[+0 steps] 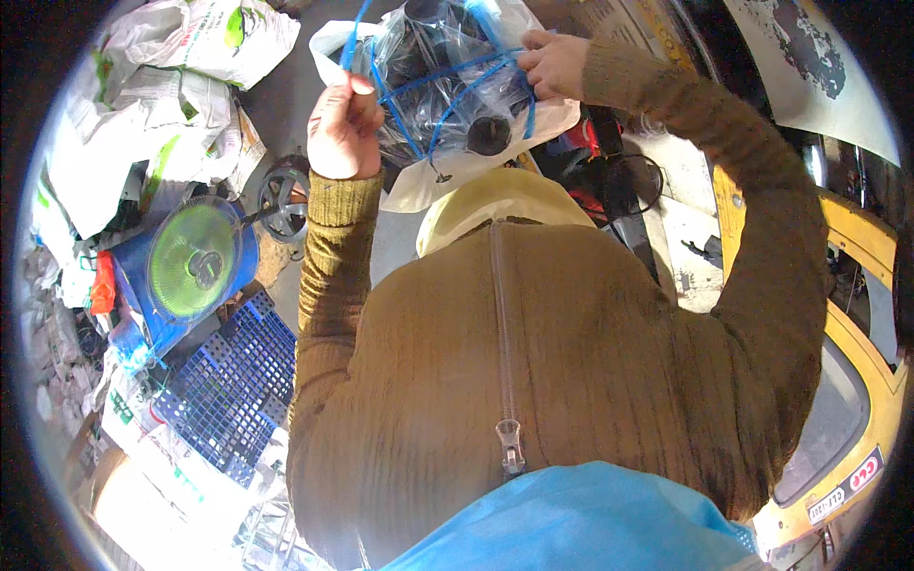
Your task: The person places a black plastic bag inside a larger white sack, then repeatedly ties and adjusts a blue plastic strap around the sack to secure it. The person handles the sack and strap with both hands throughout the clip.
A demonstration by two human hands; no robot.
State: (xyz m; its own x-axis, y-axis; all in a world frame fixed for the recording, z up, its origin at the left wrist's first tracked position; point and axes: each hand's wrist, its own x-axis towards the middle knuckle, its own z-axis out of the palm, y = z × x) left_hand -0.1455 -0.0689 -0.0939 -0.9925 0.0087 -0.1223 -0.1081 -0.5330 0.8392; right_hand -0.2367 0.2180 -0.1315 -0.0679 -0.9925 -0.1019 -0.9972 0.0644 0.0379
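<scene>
In front of me, at the top of the view, is a white sack [428,186] with its mouth spread wide. Dark round parts [488,135] wrapped in clear plastic fill it. Blue strap [440,78] criss-crosses over the plastic. At the sack's left edge my left hand [345,128] is closed, thumb and forefinger pinching the blue strap, which rises above them. On the opposite edge my right hand [555,65] is closed with its fingers curled where the strap meets the rim. What lies inside its fingers is partly hidden.
White printed sacks [181,124] are piled at the left. Below them stand a green round fan [195,257], a blue bin [133,276] and a blue plastic grid pallet [233,381]. A yellow machine frame [857,419] runs along the right, with a black-and-red item [600,143] beside the sack.
</scene>
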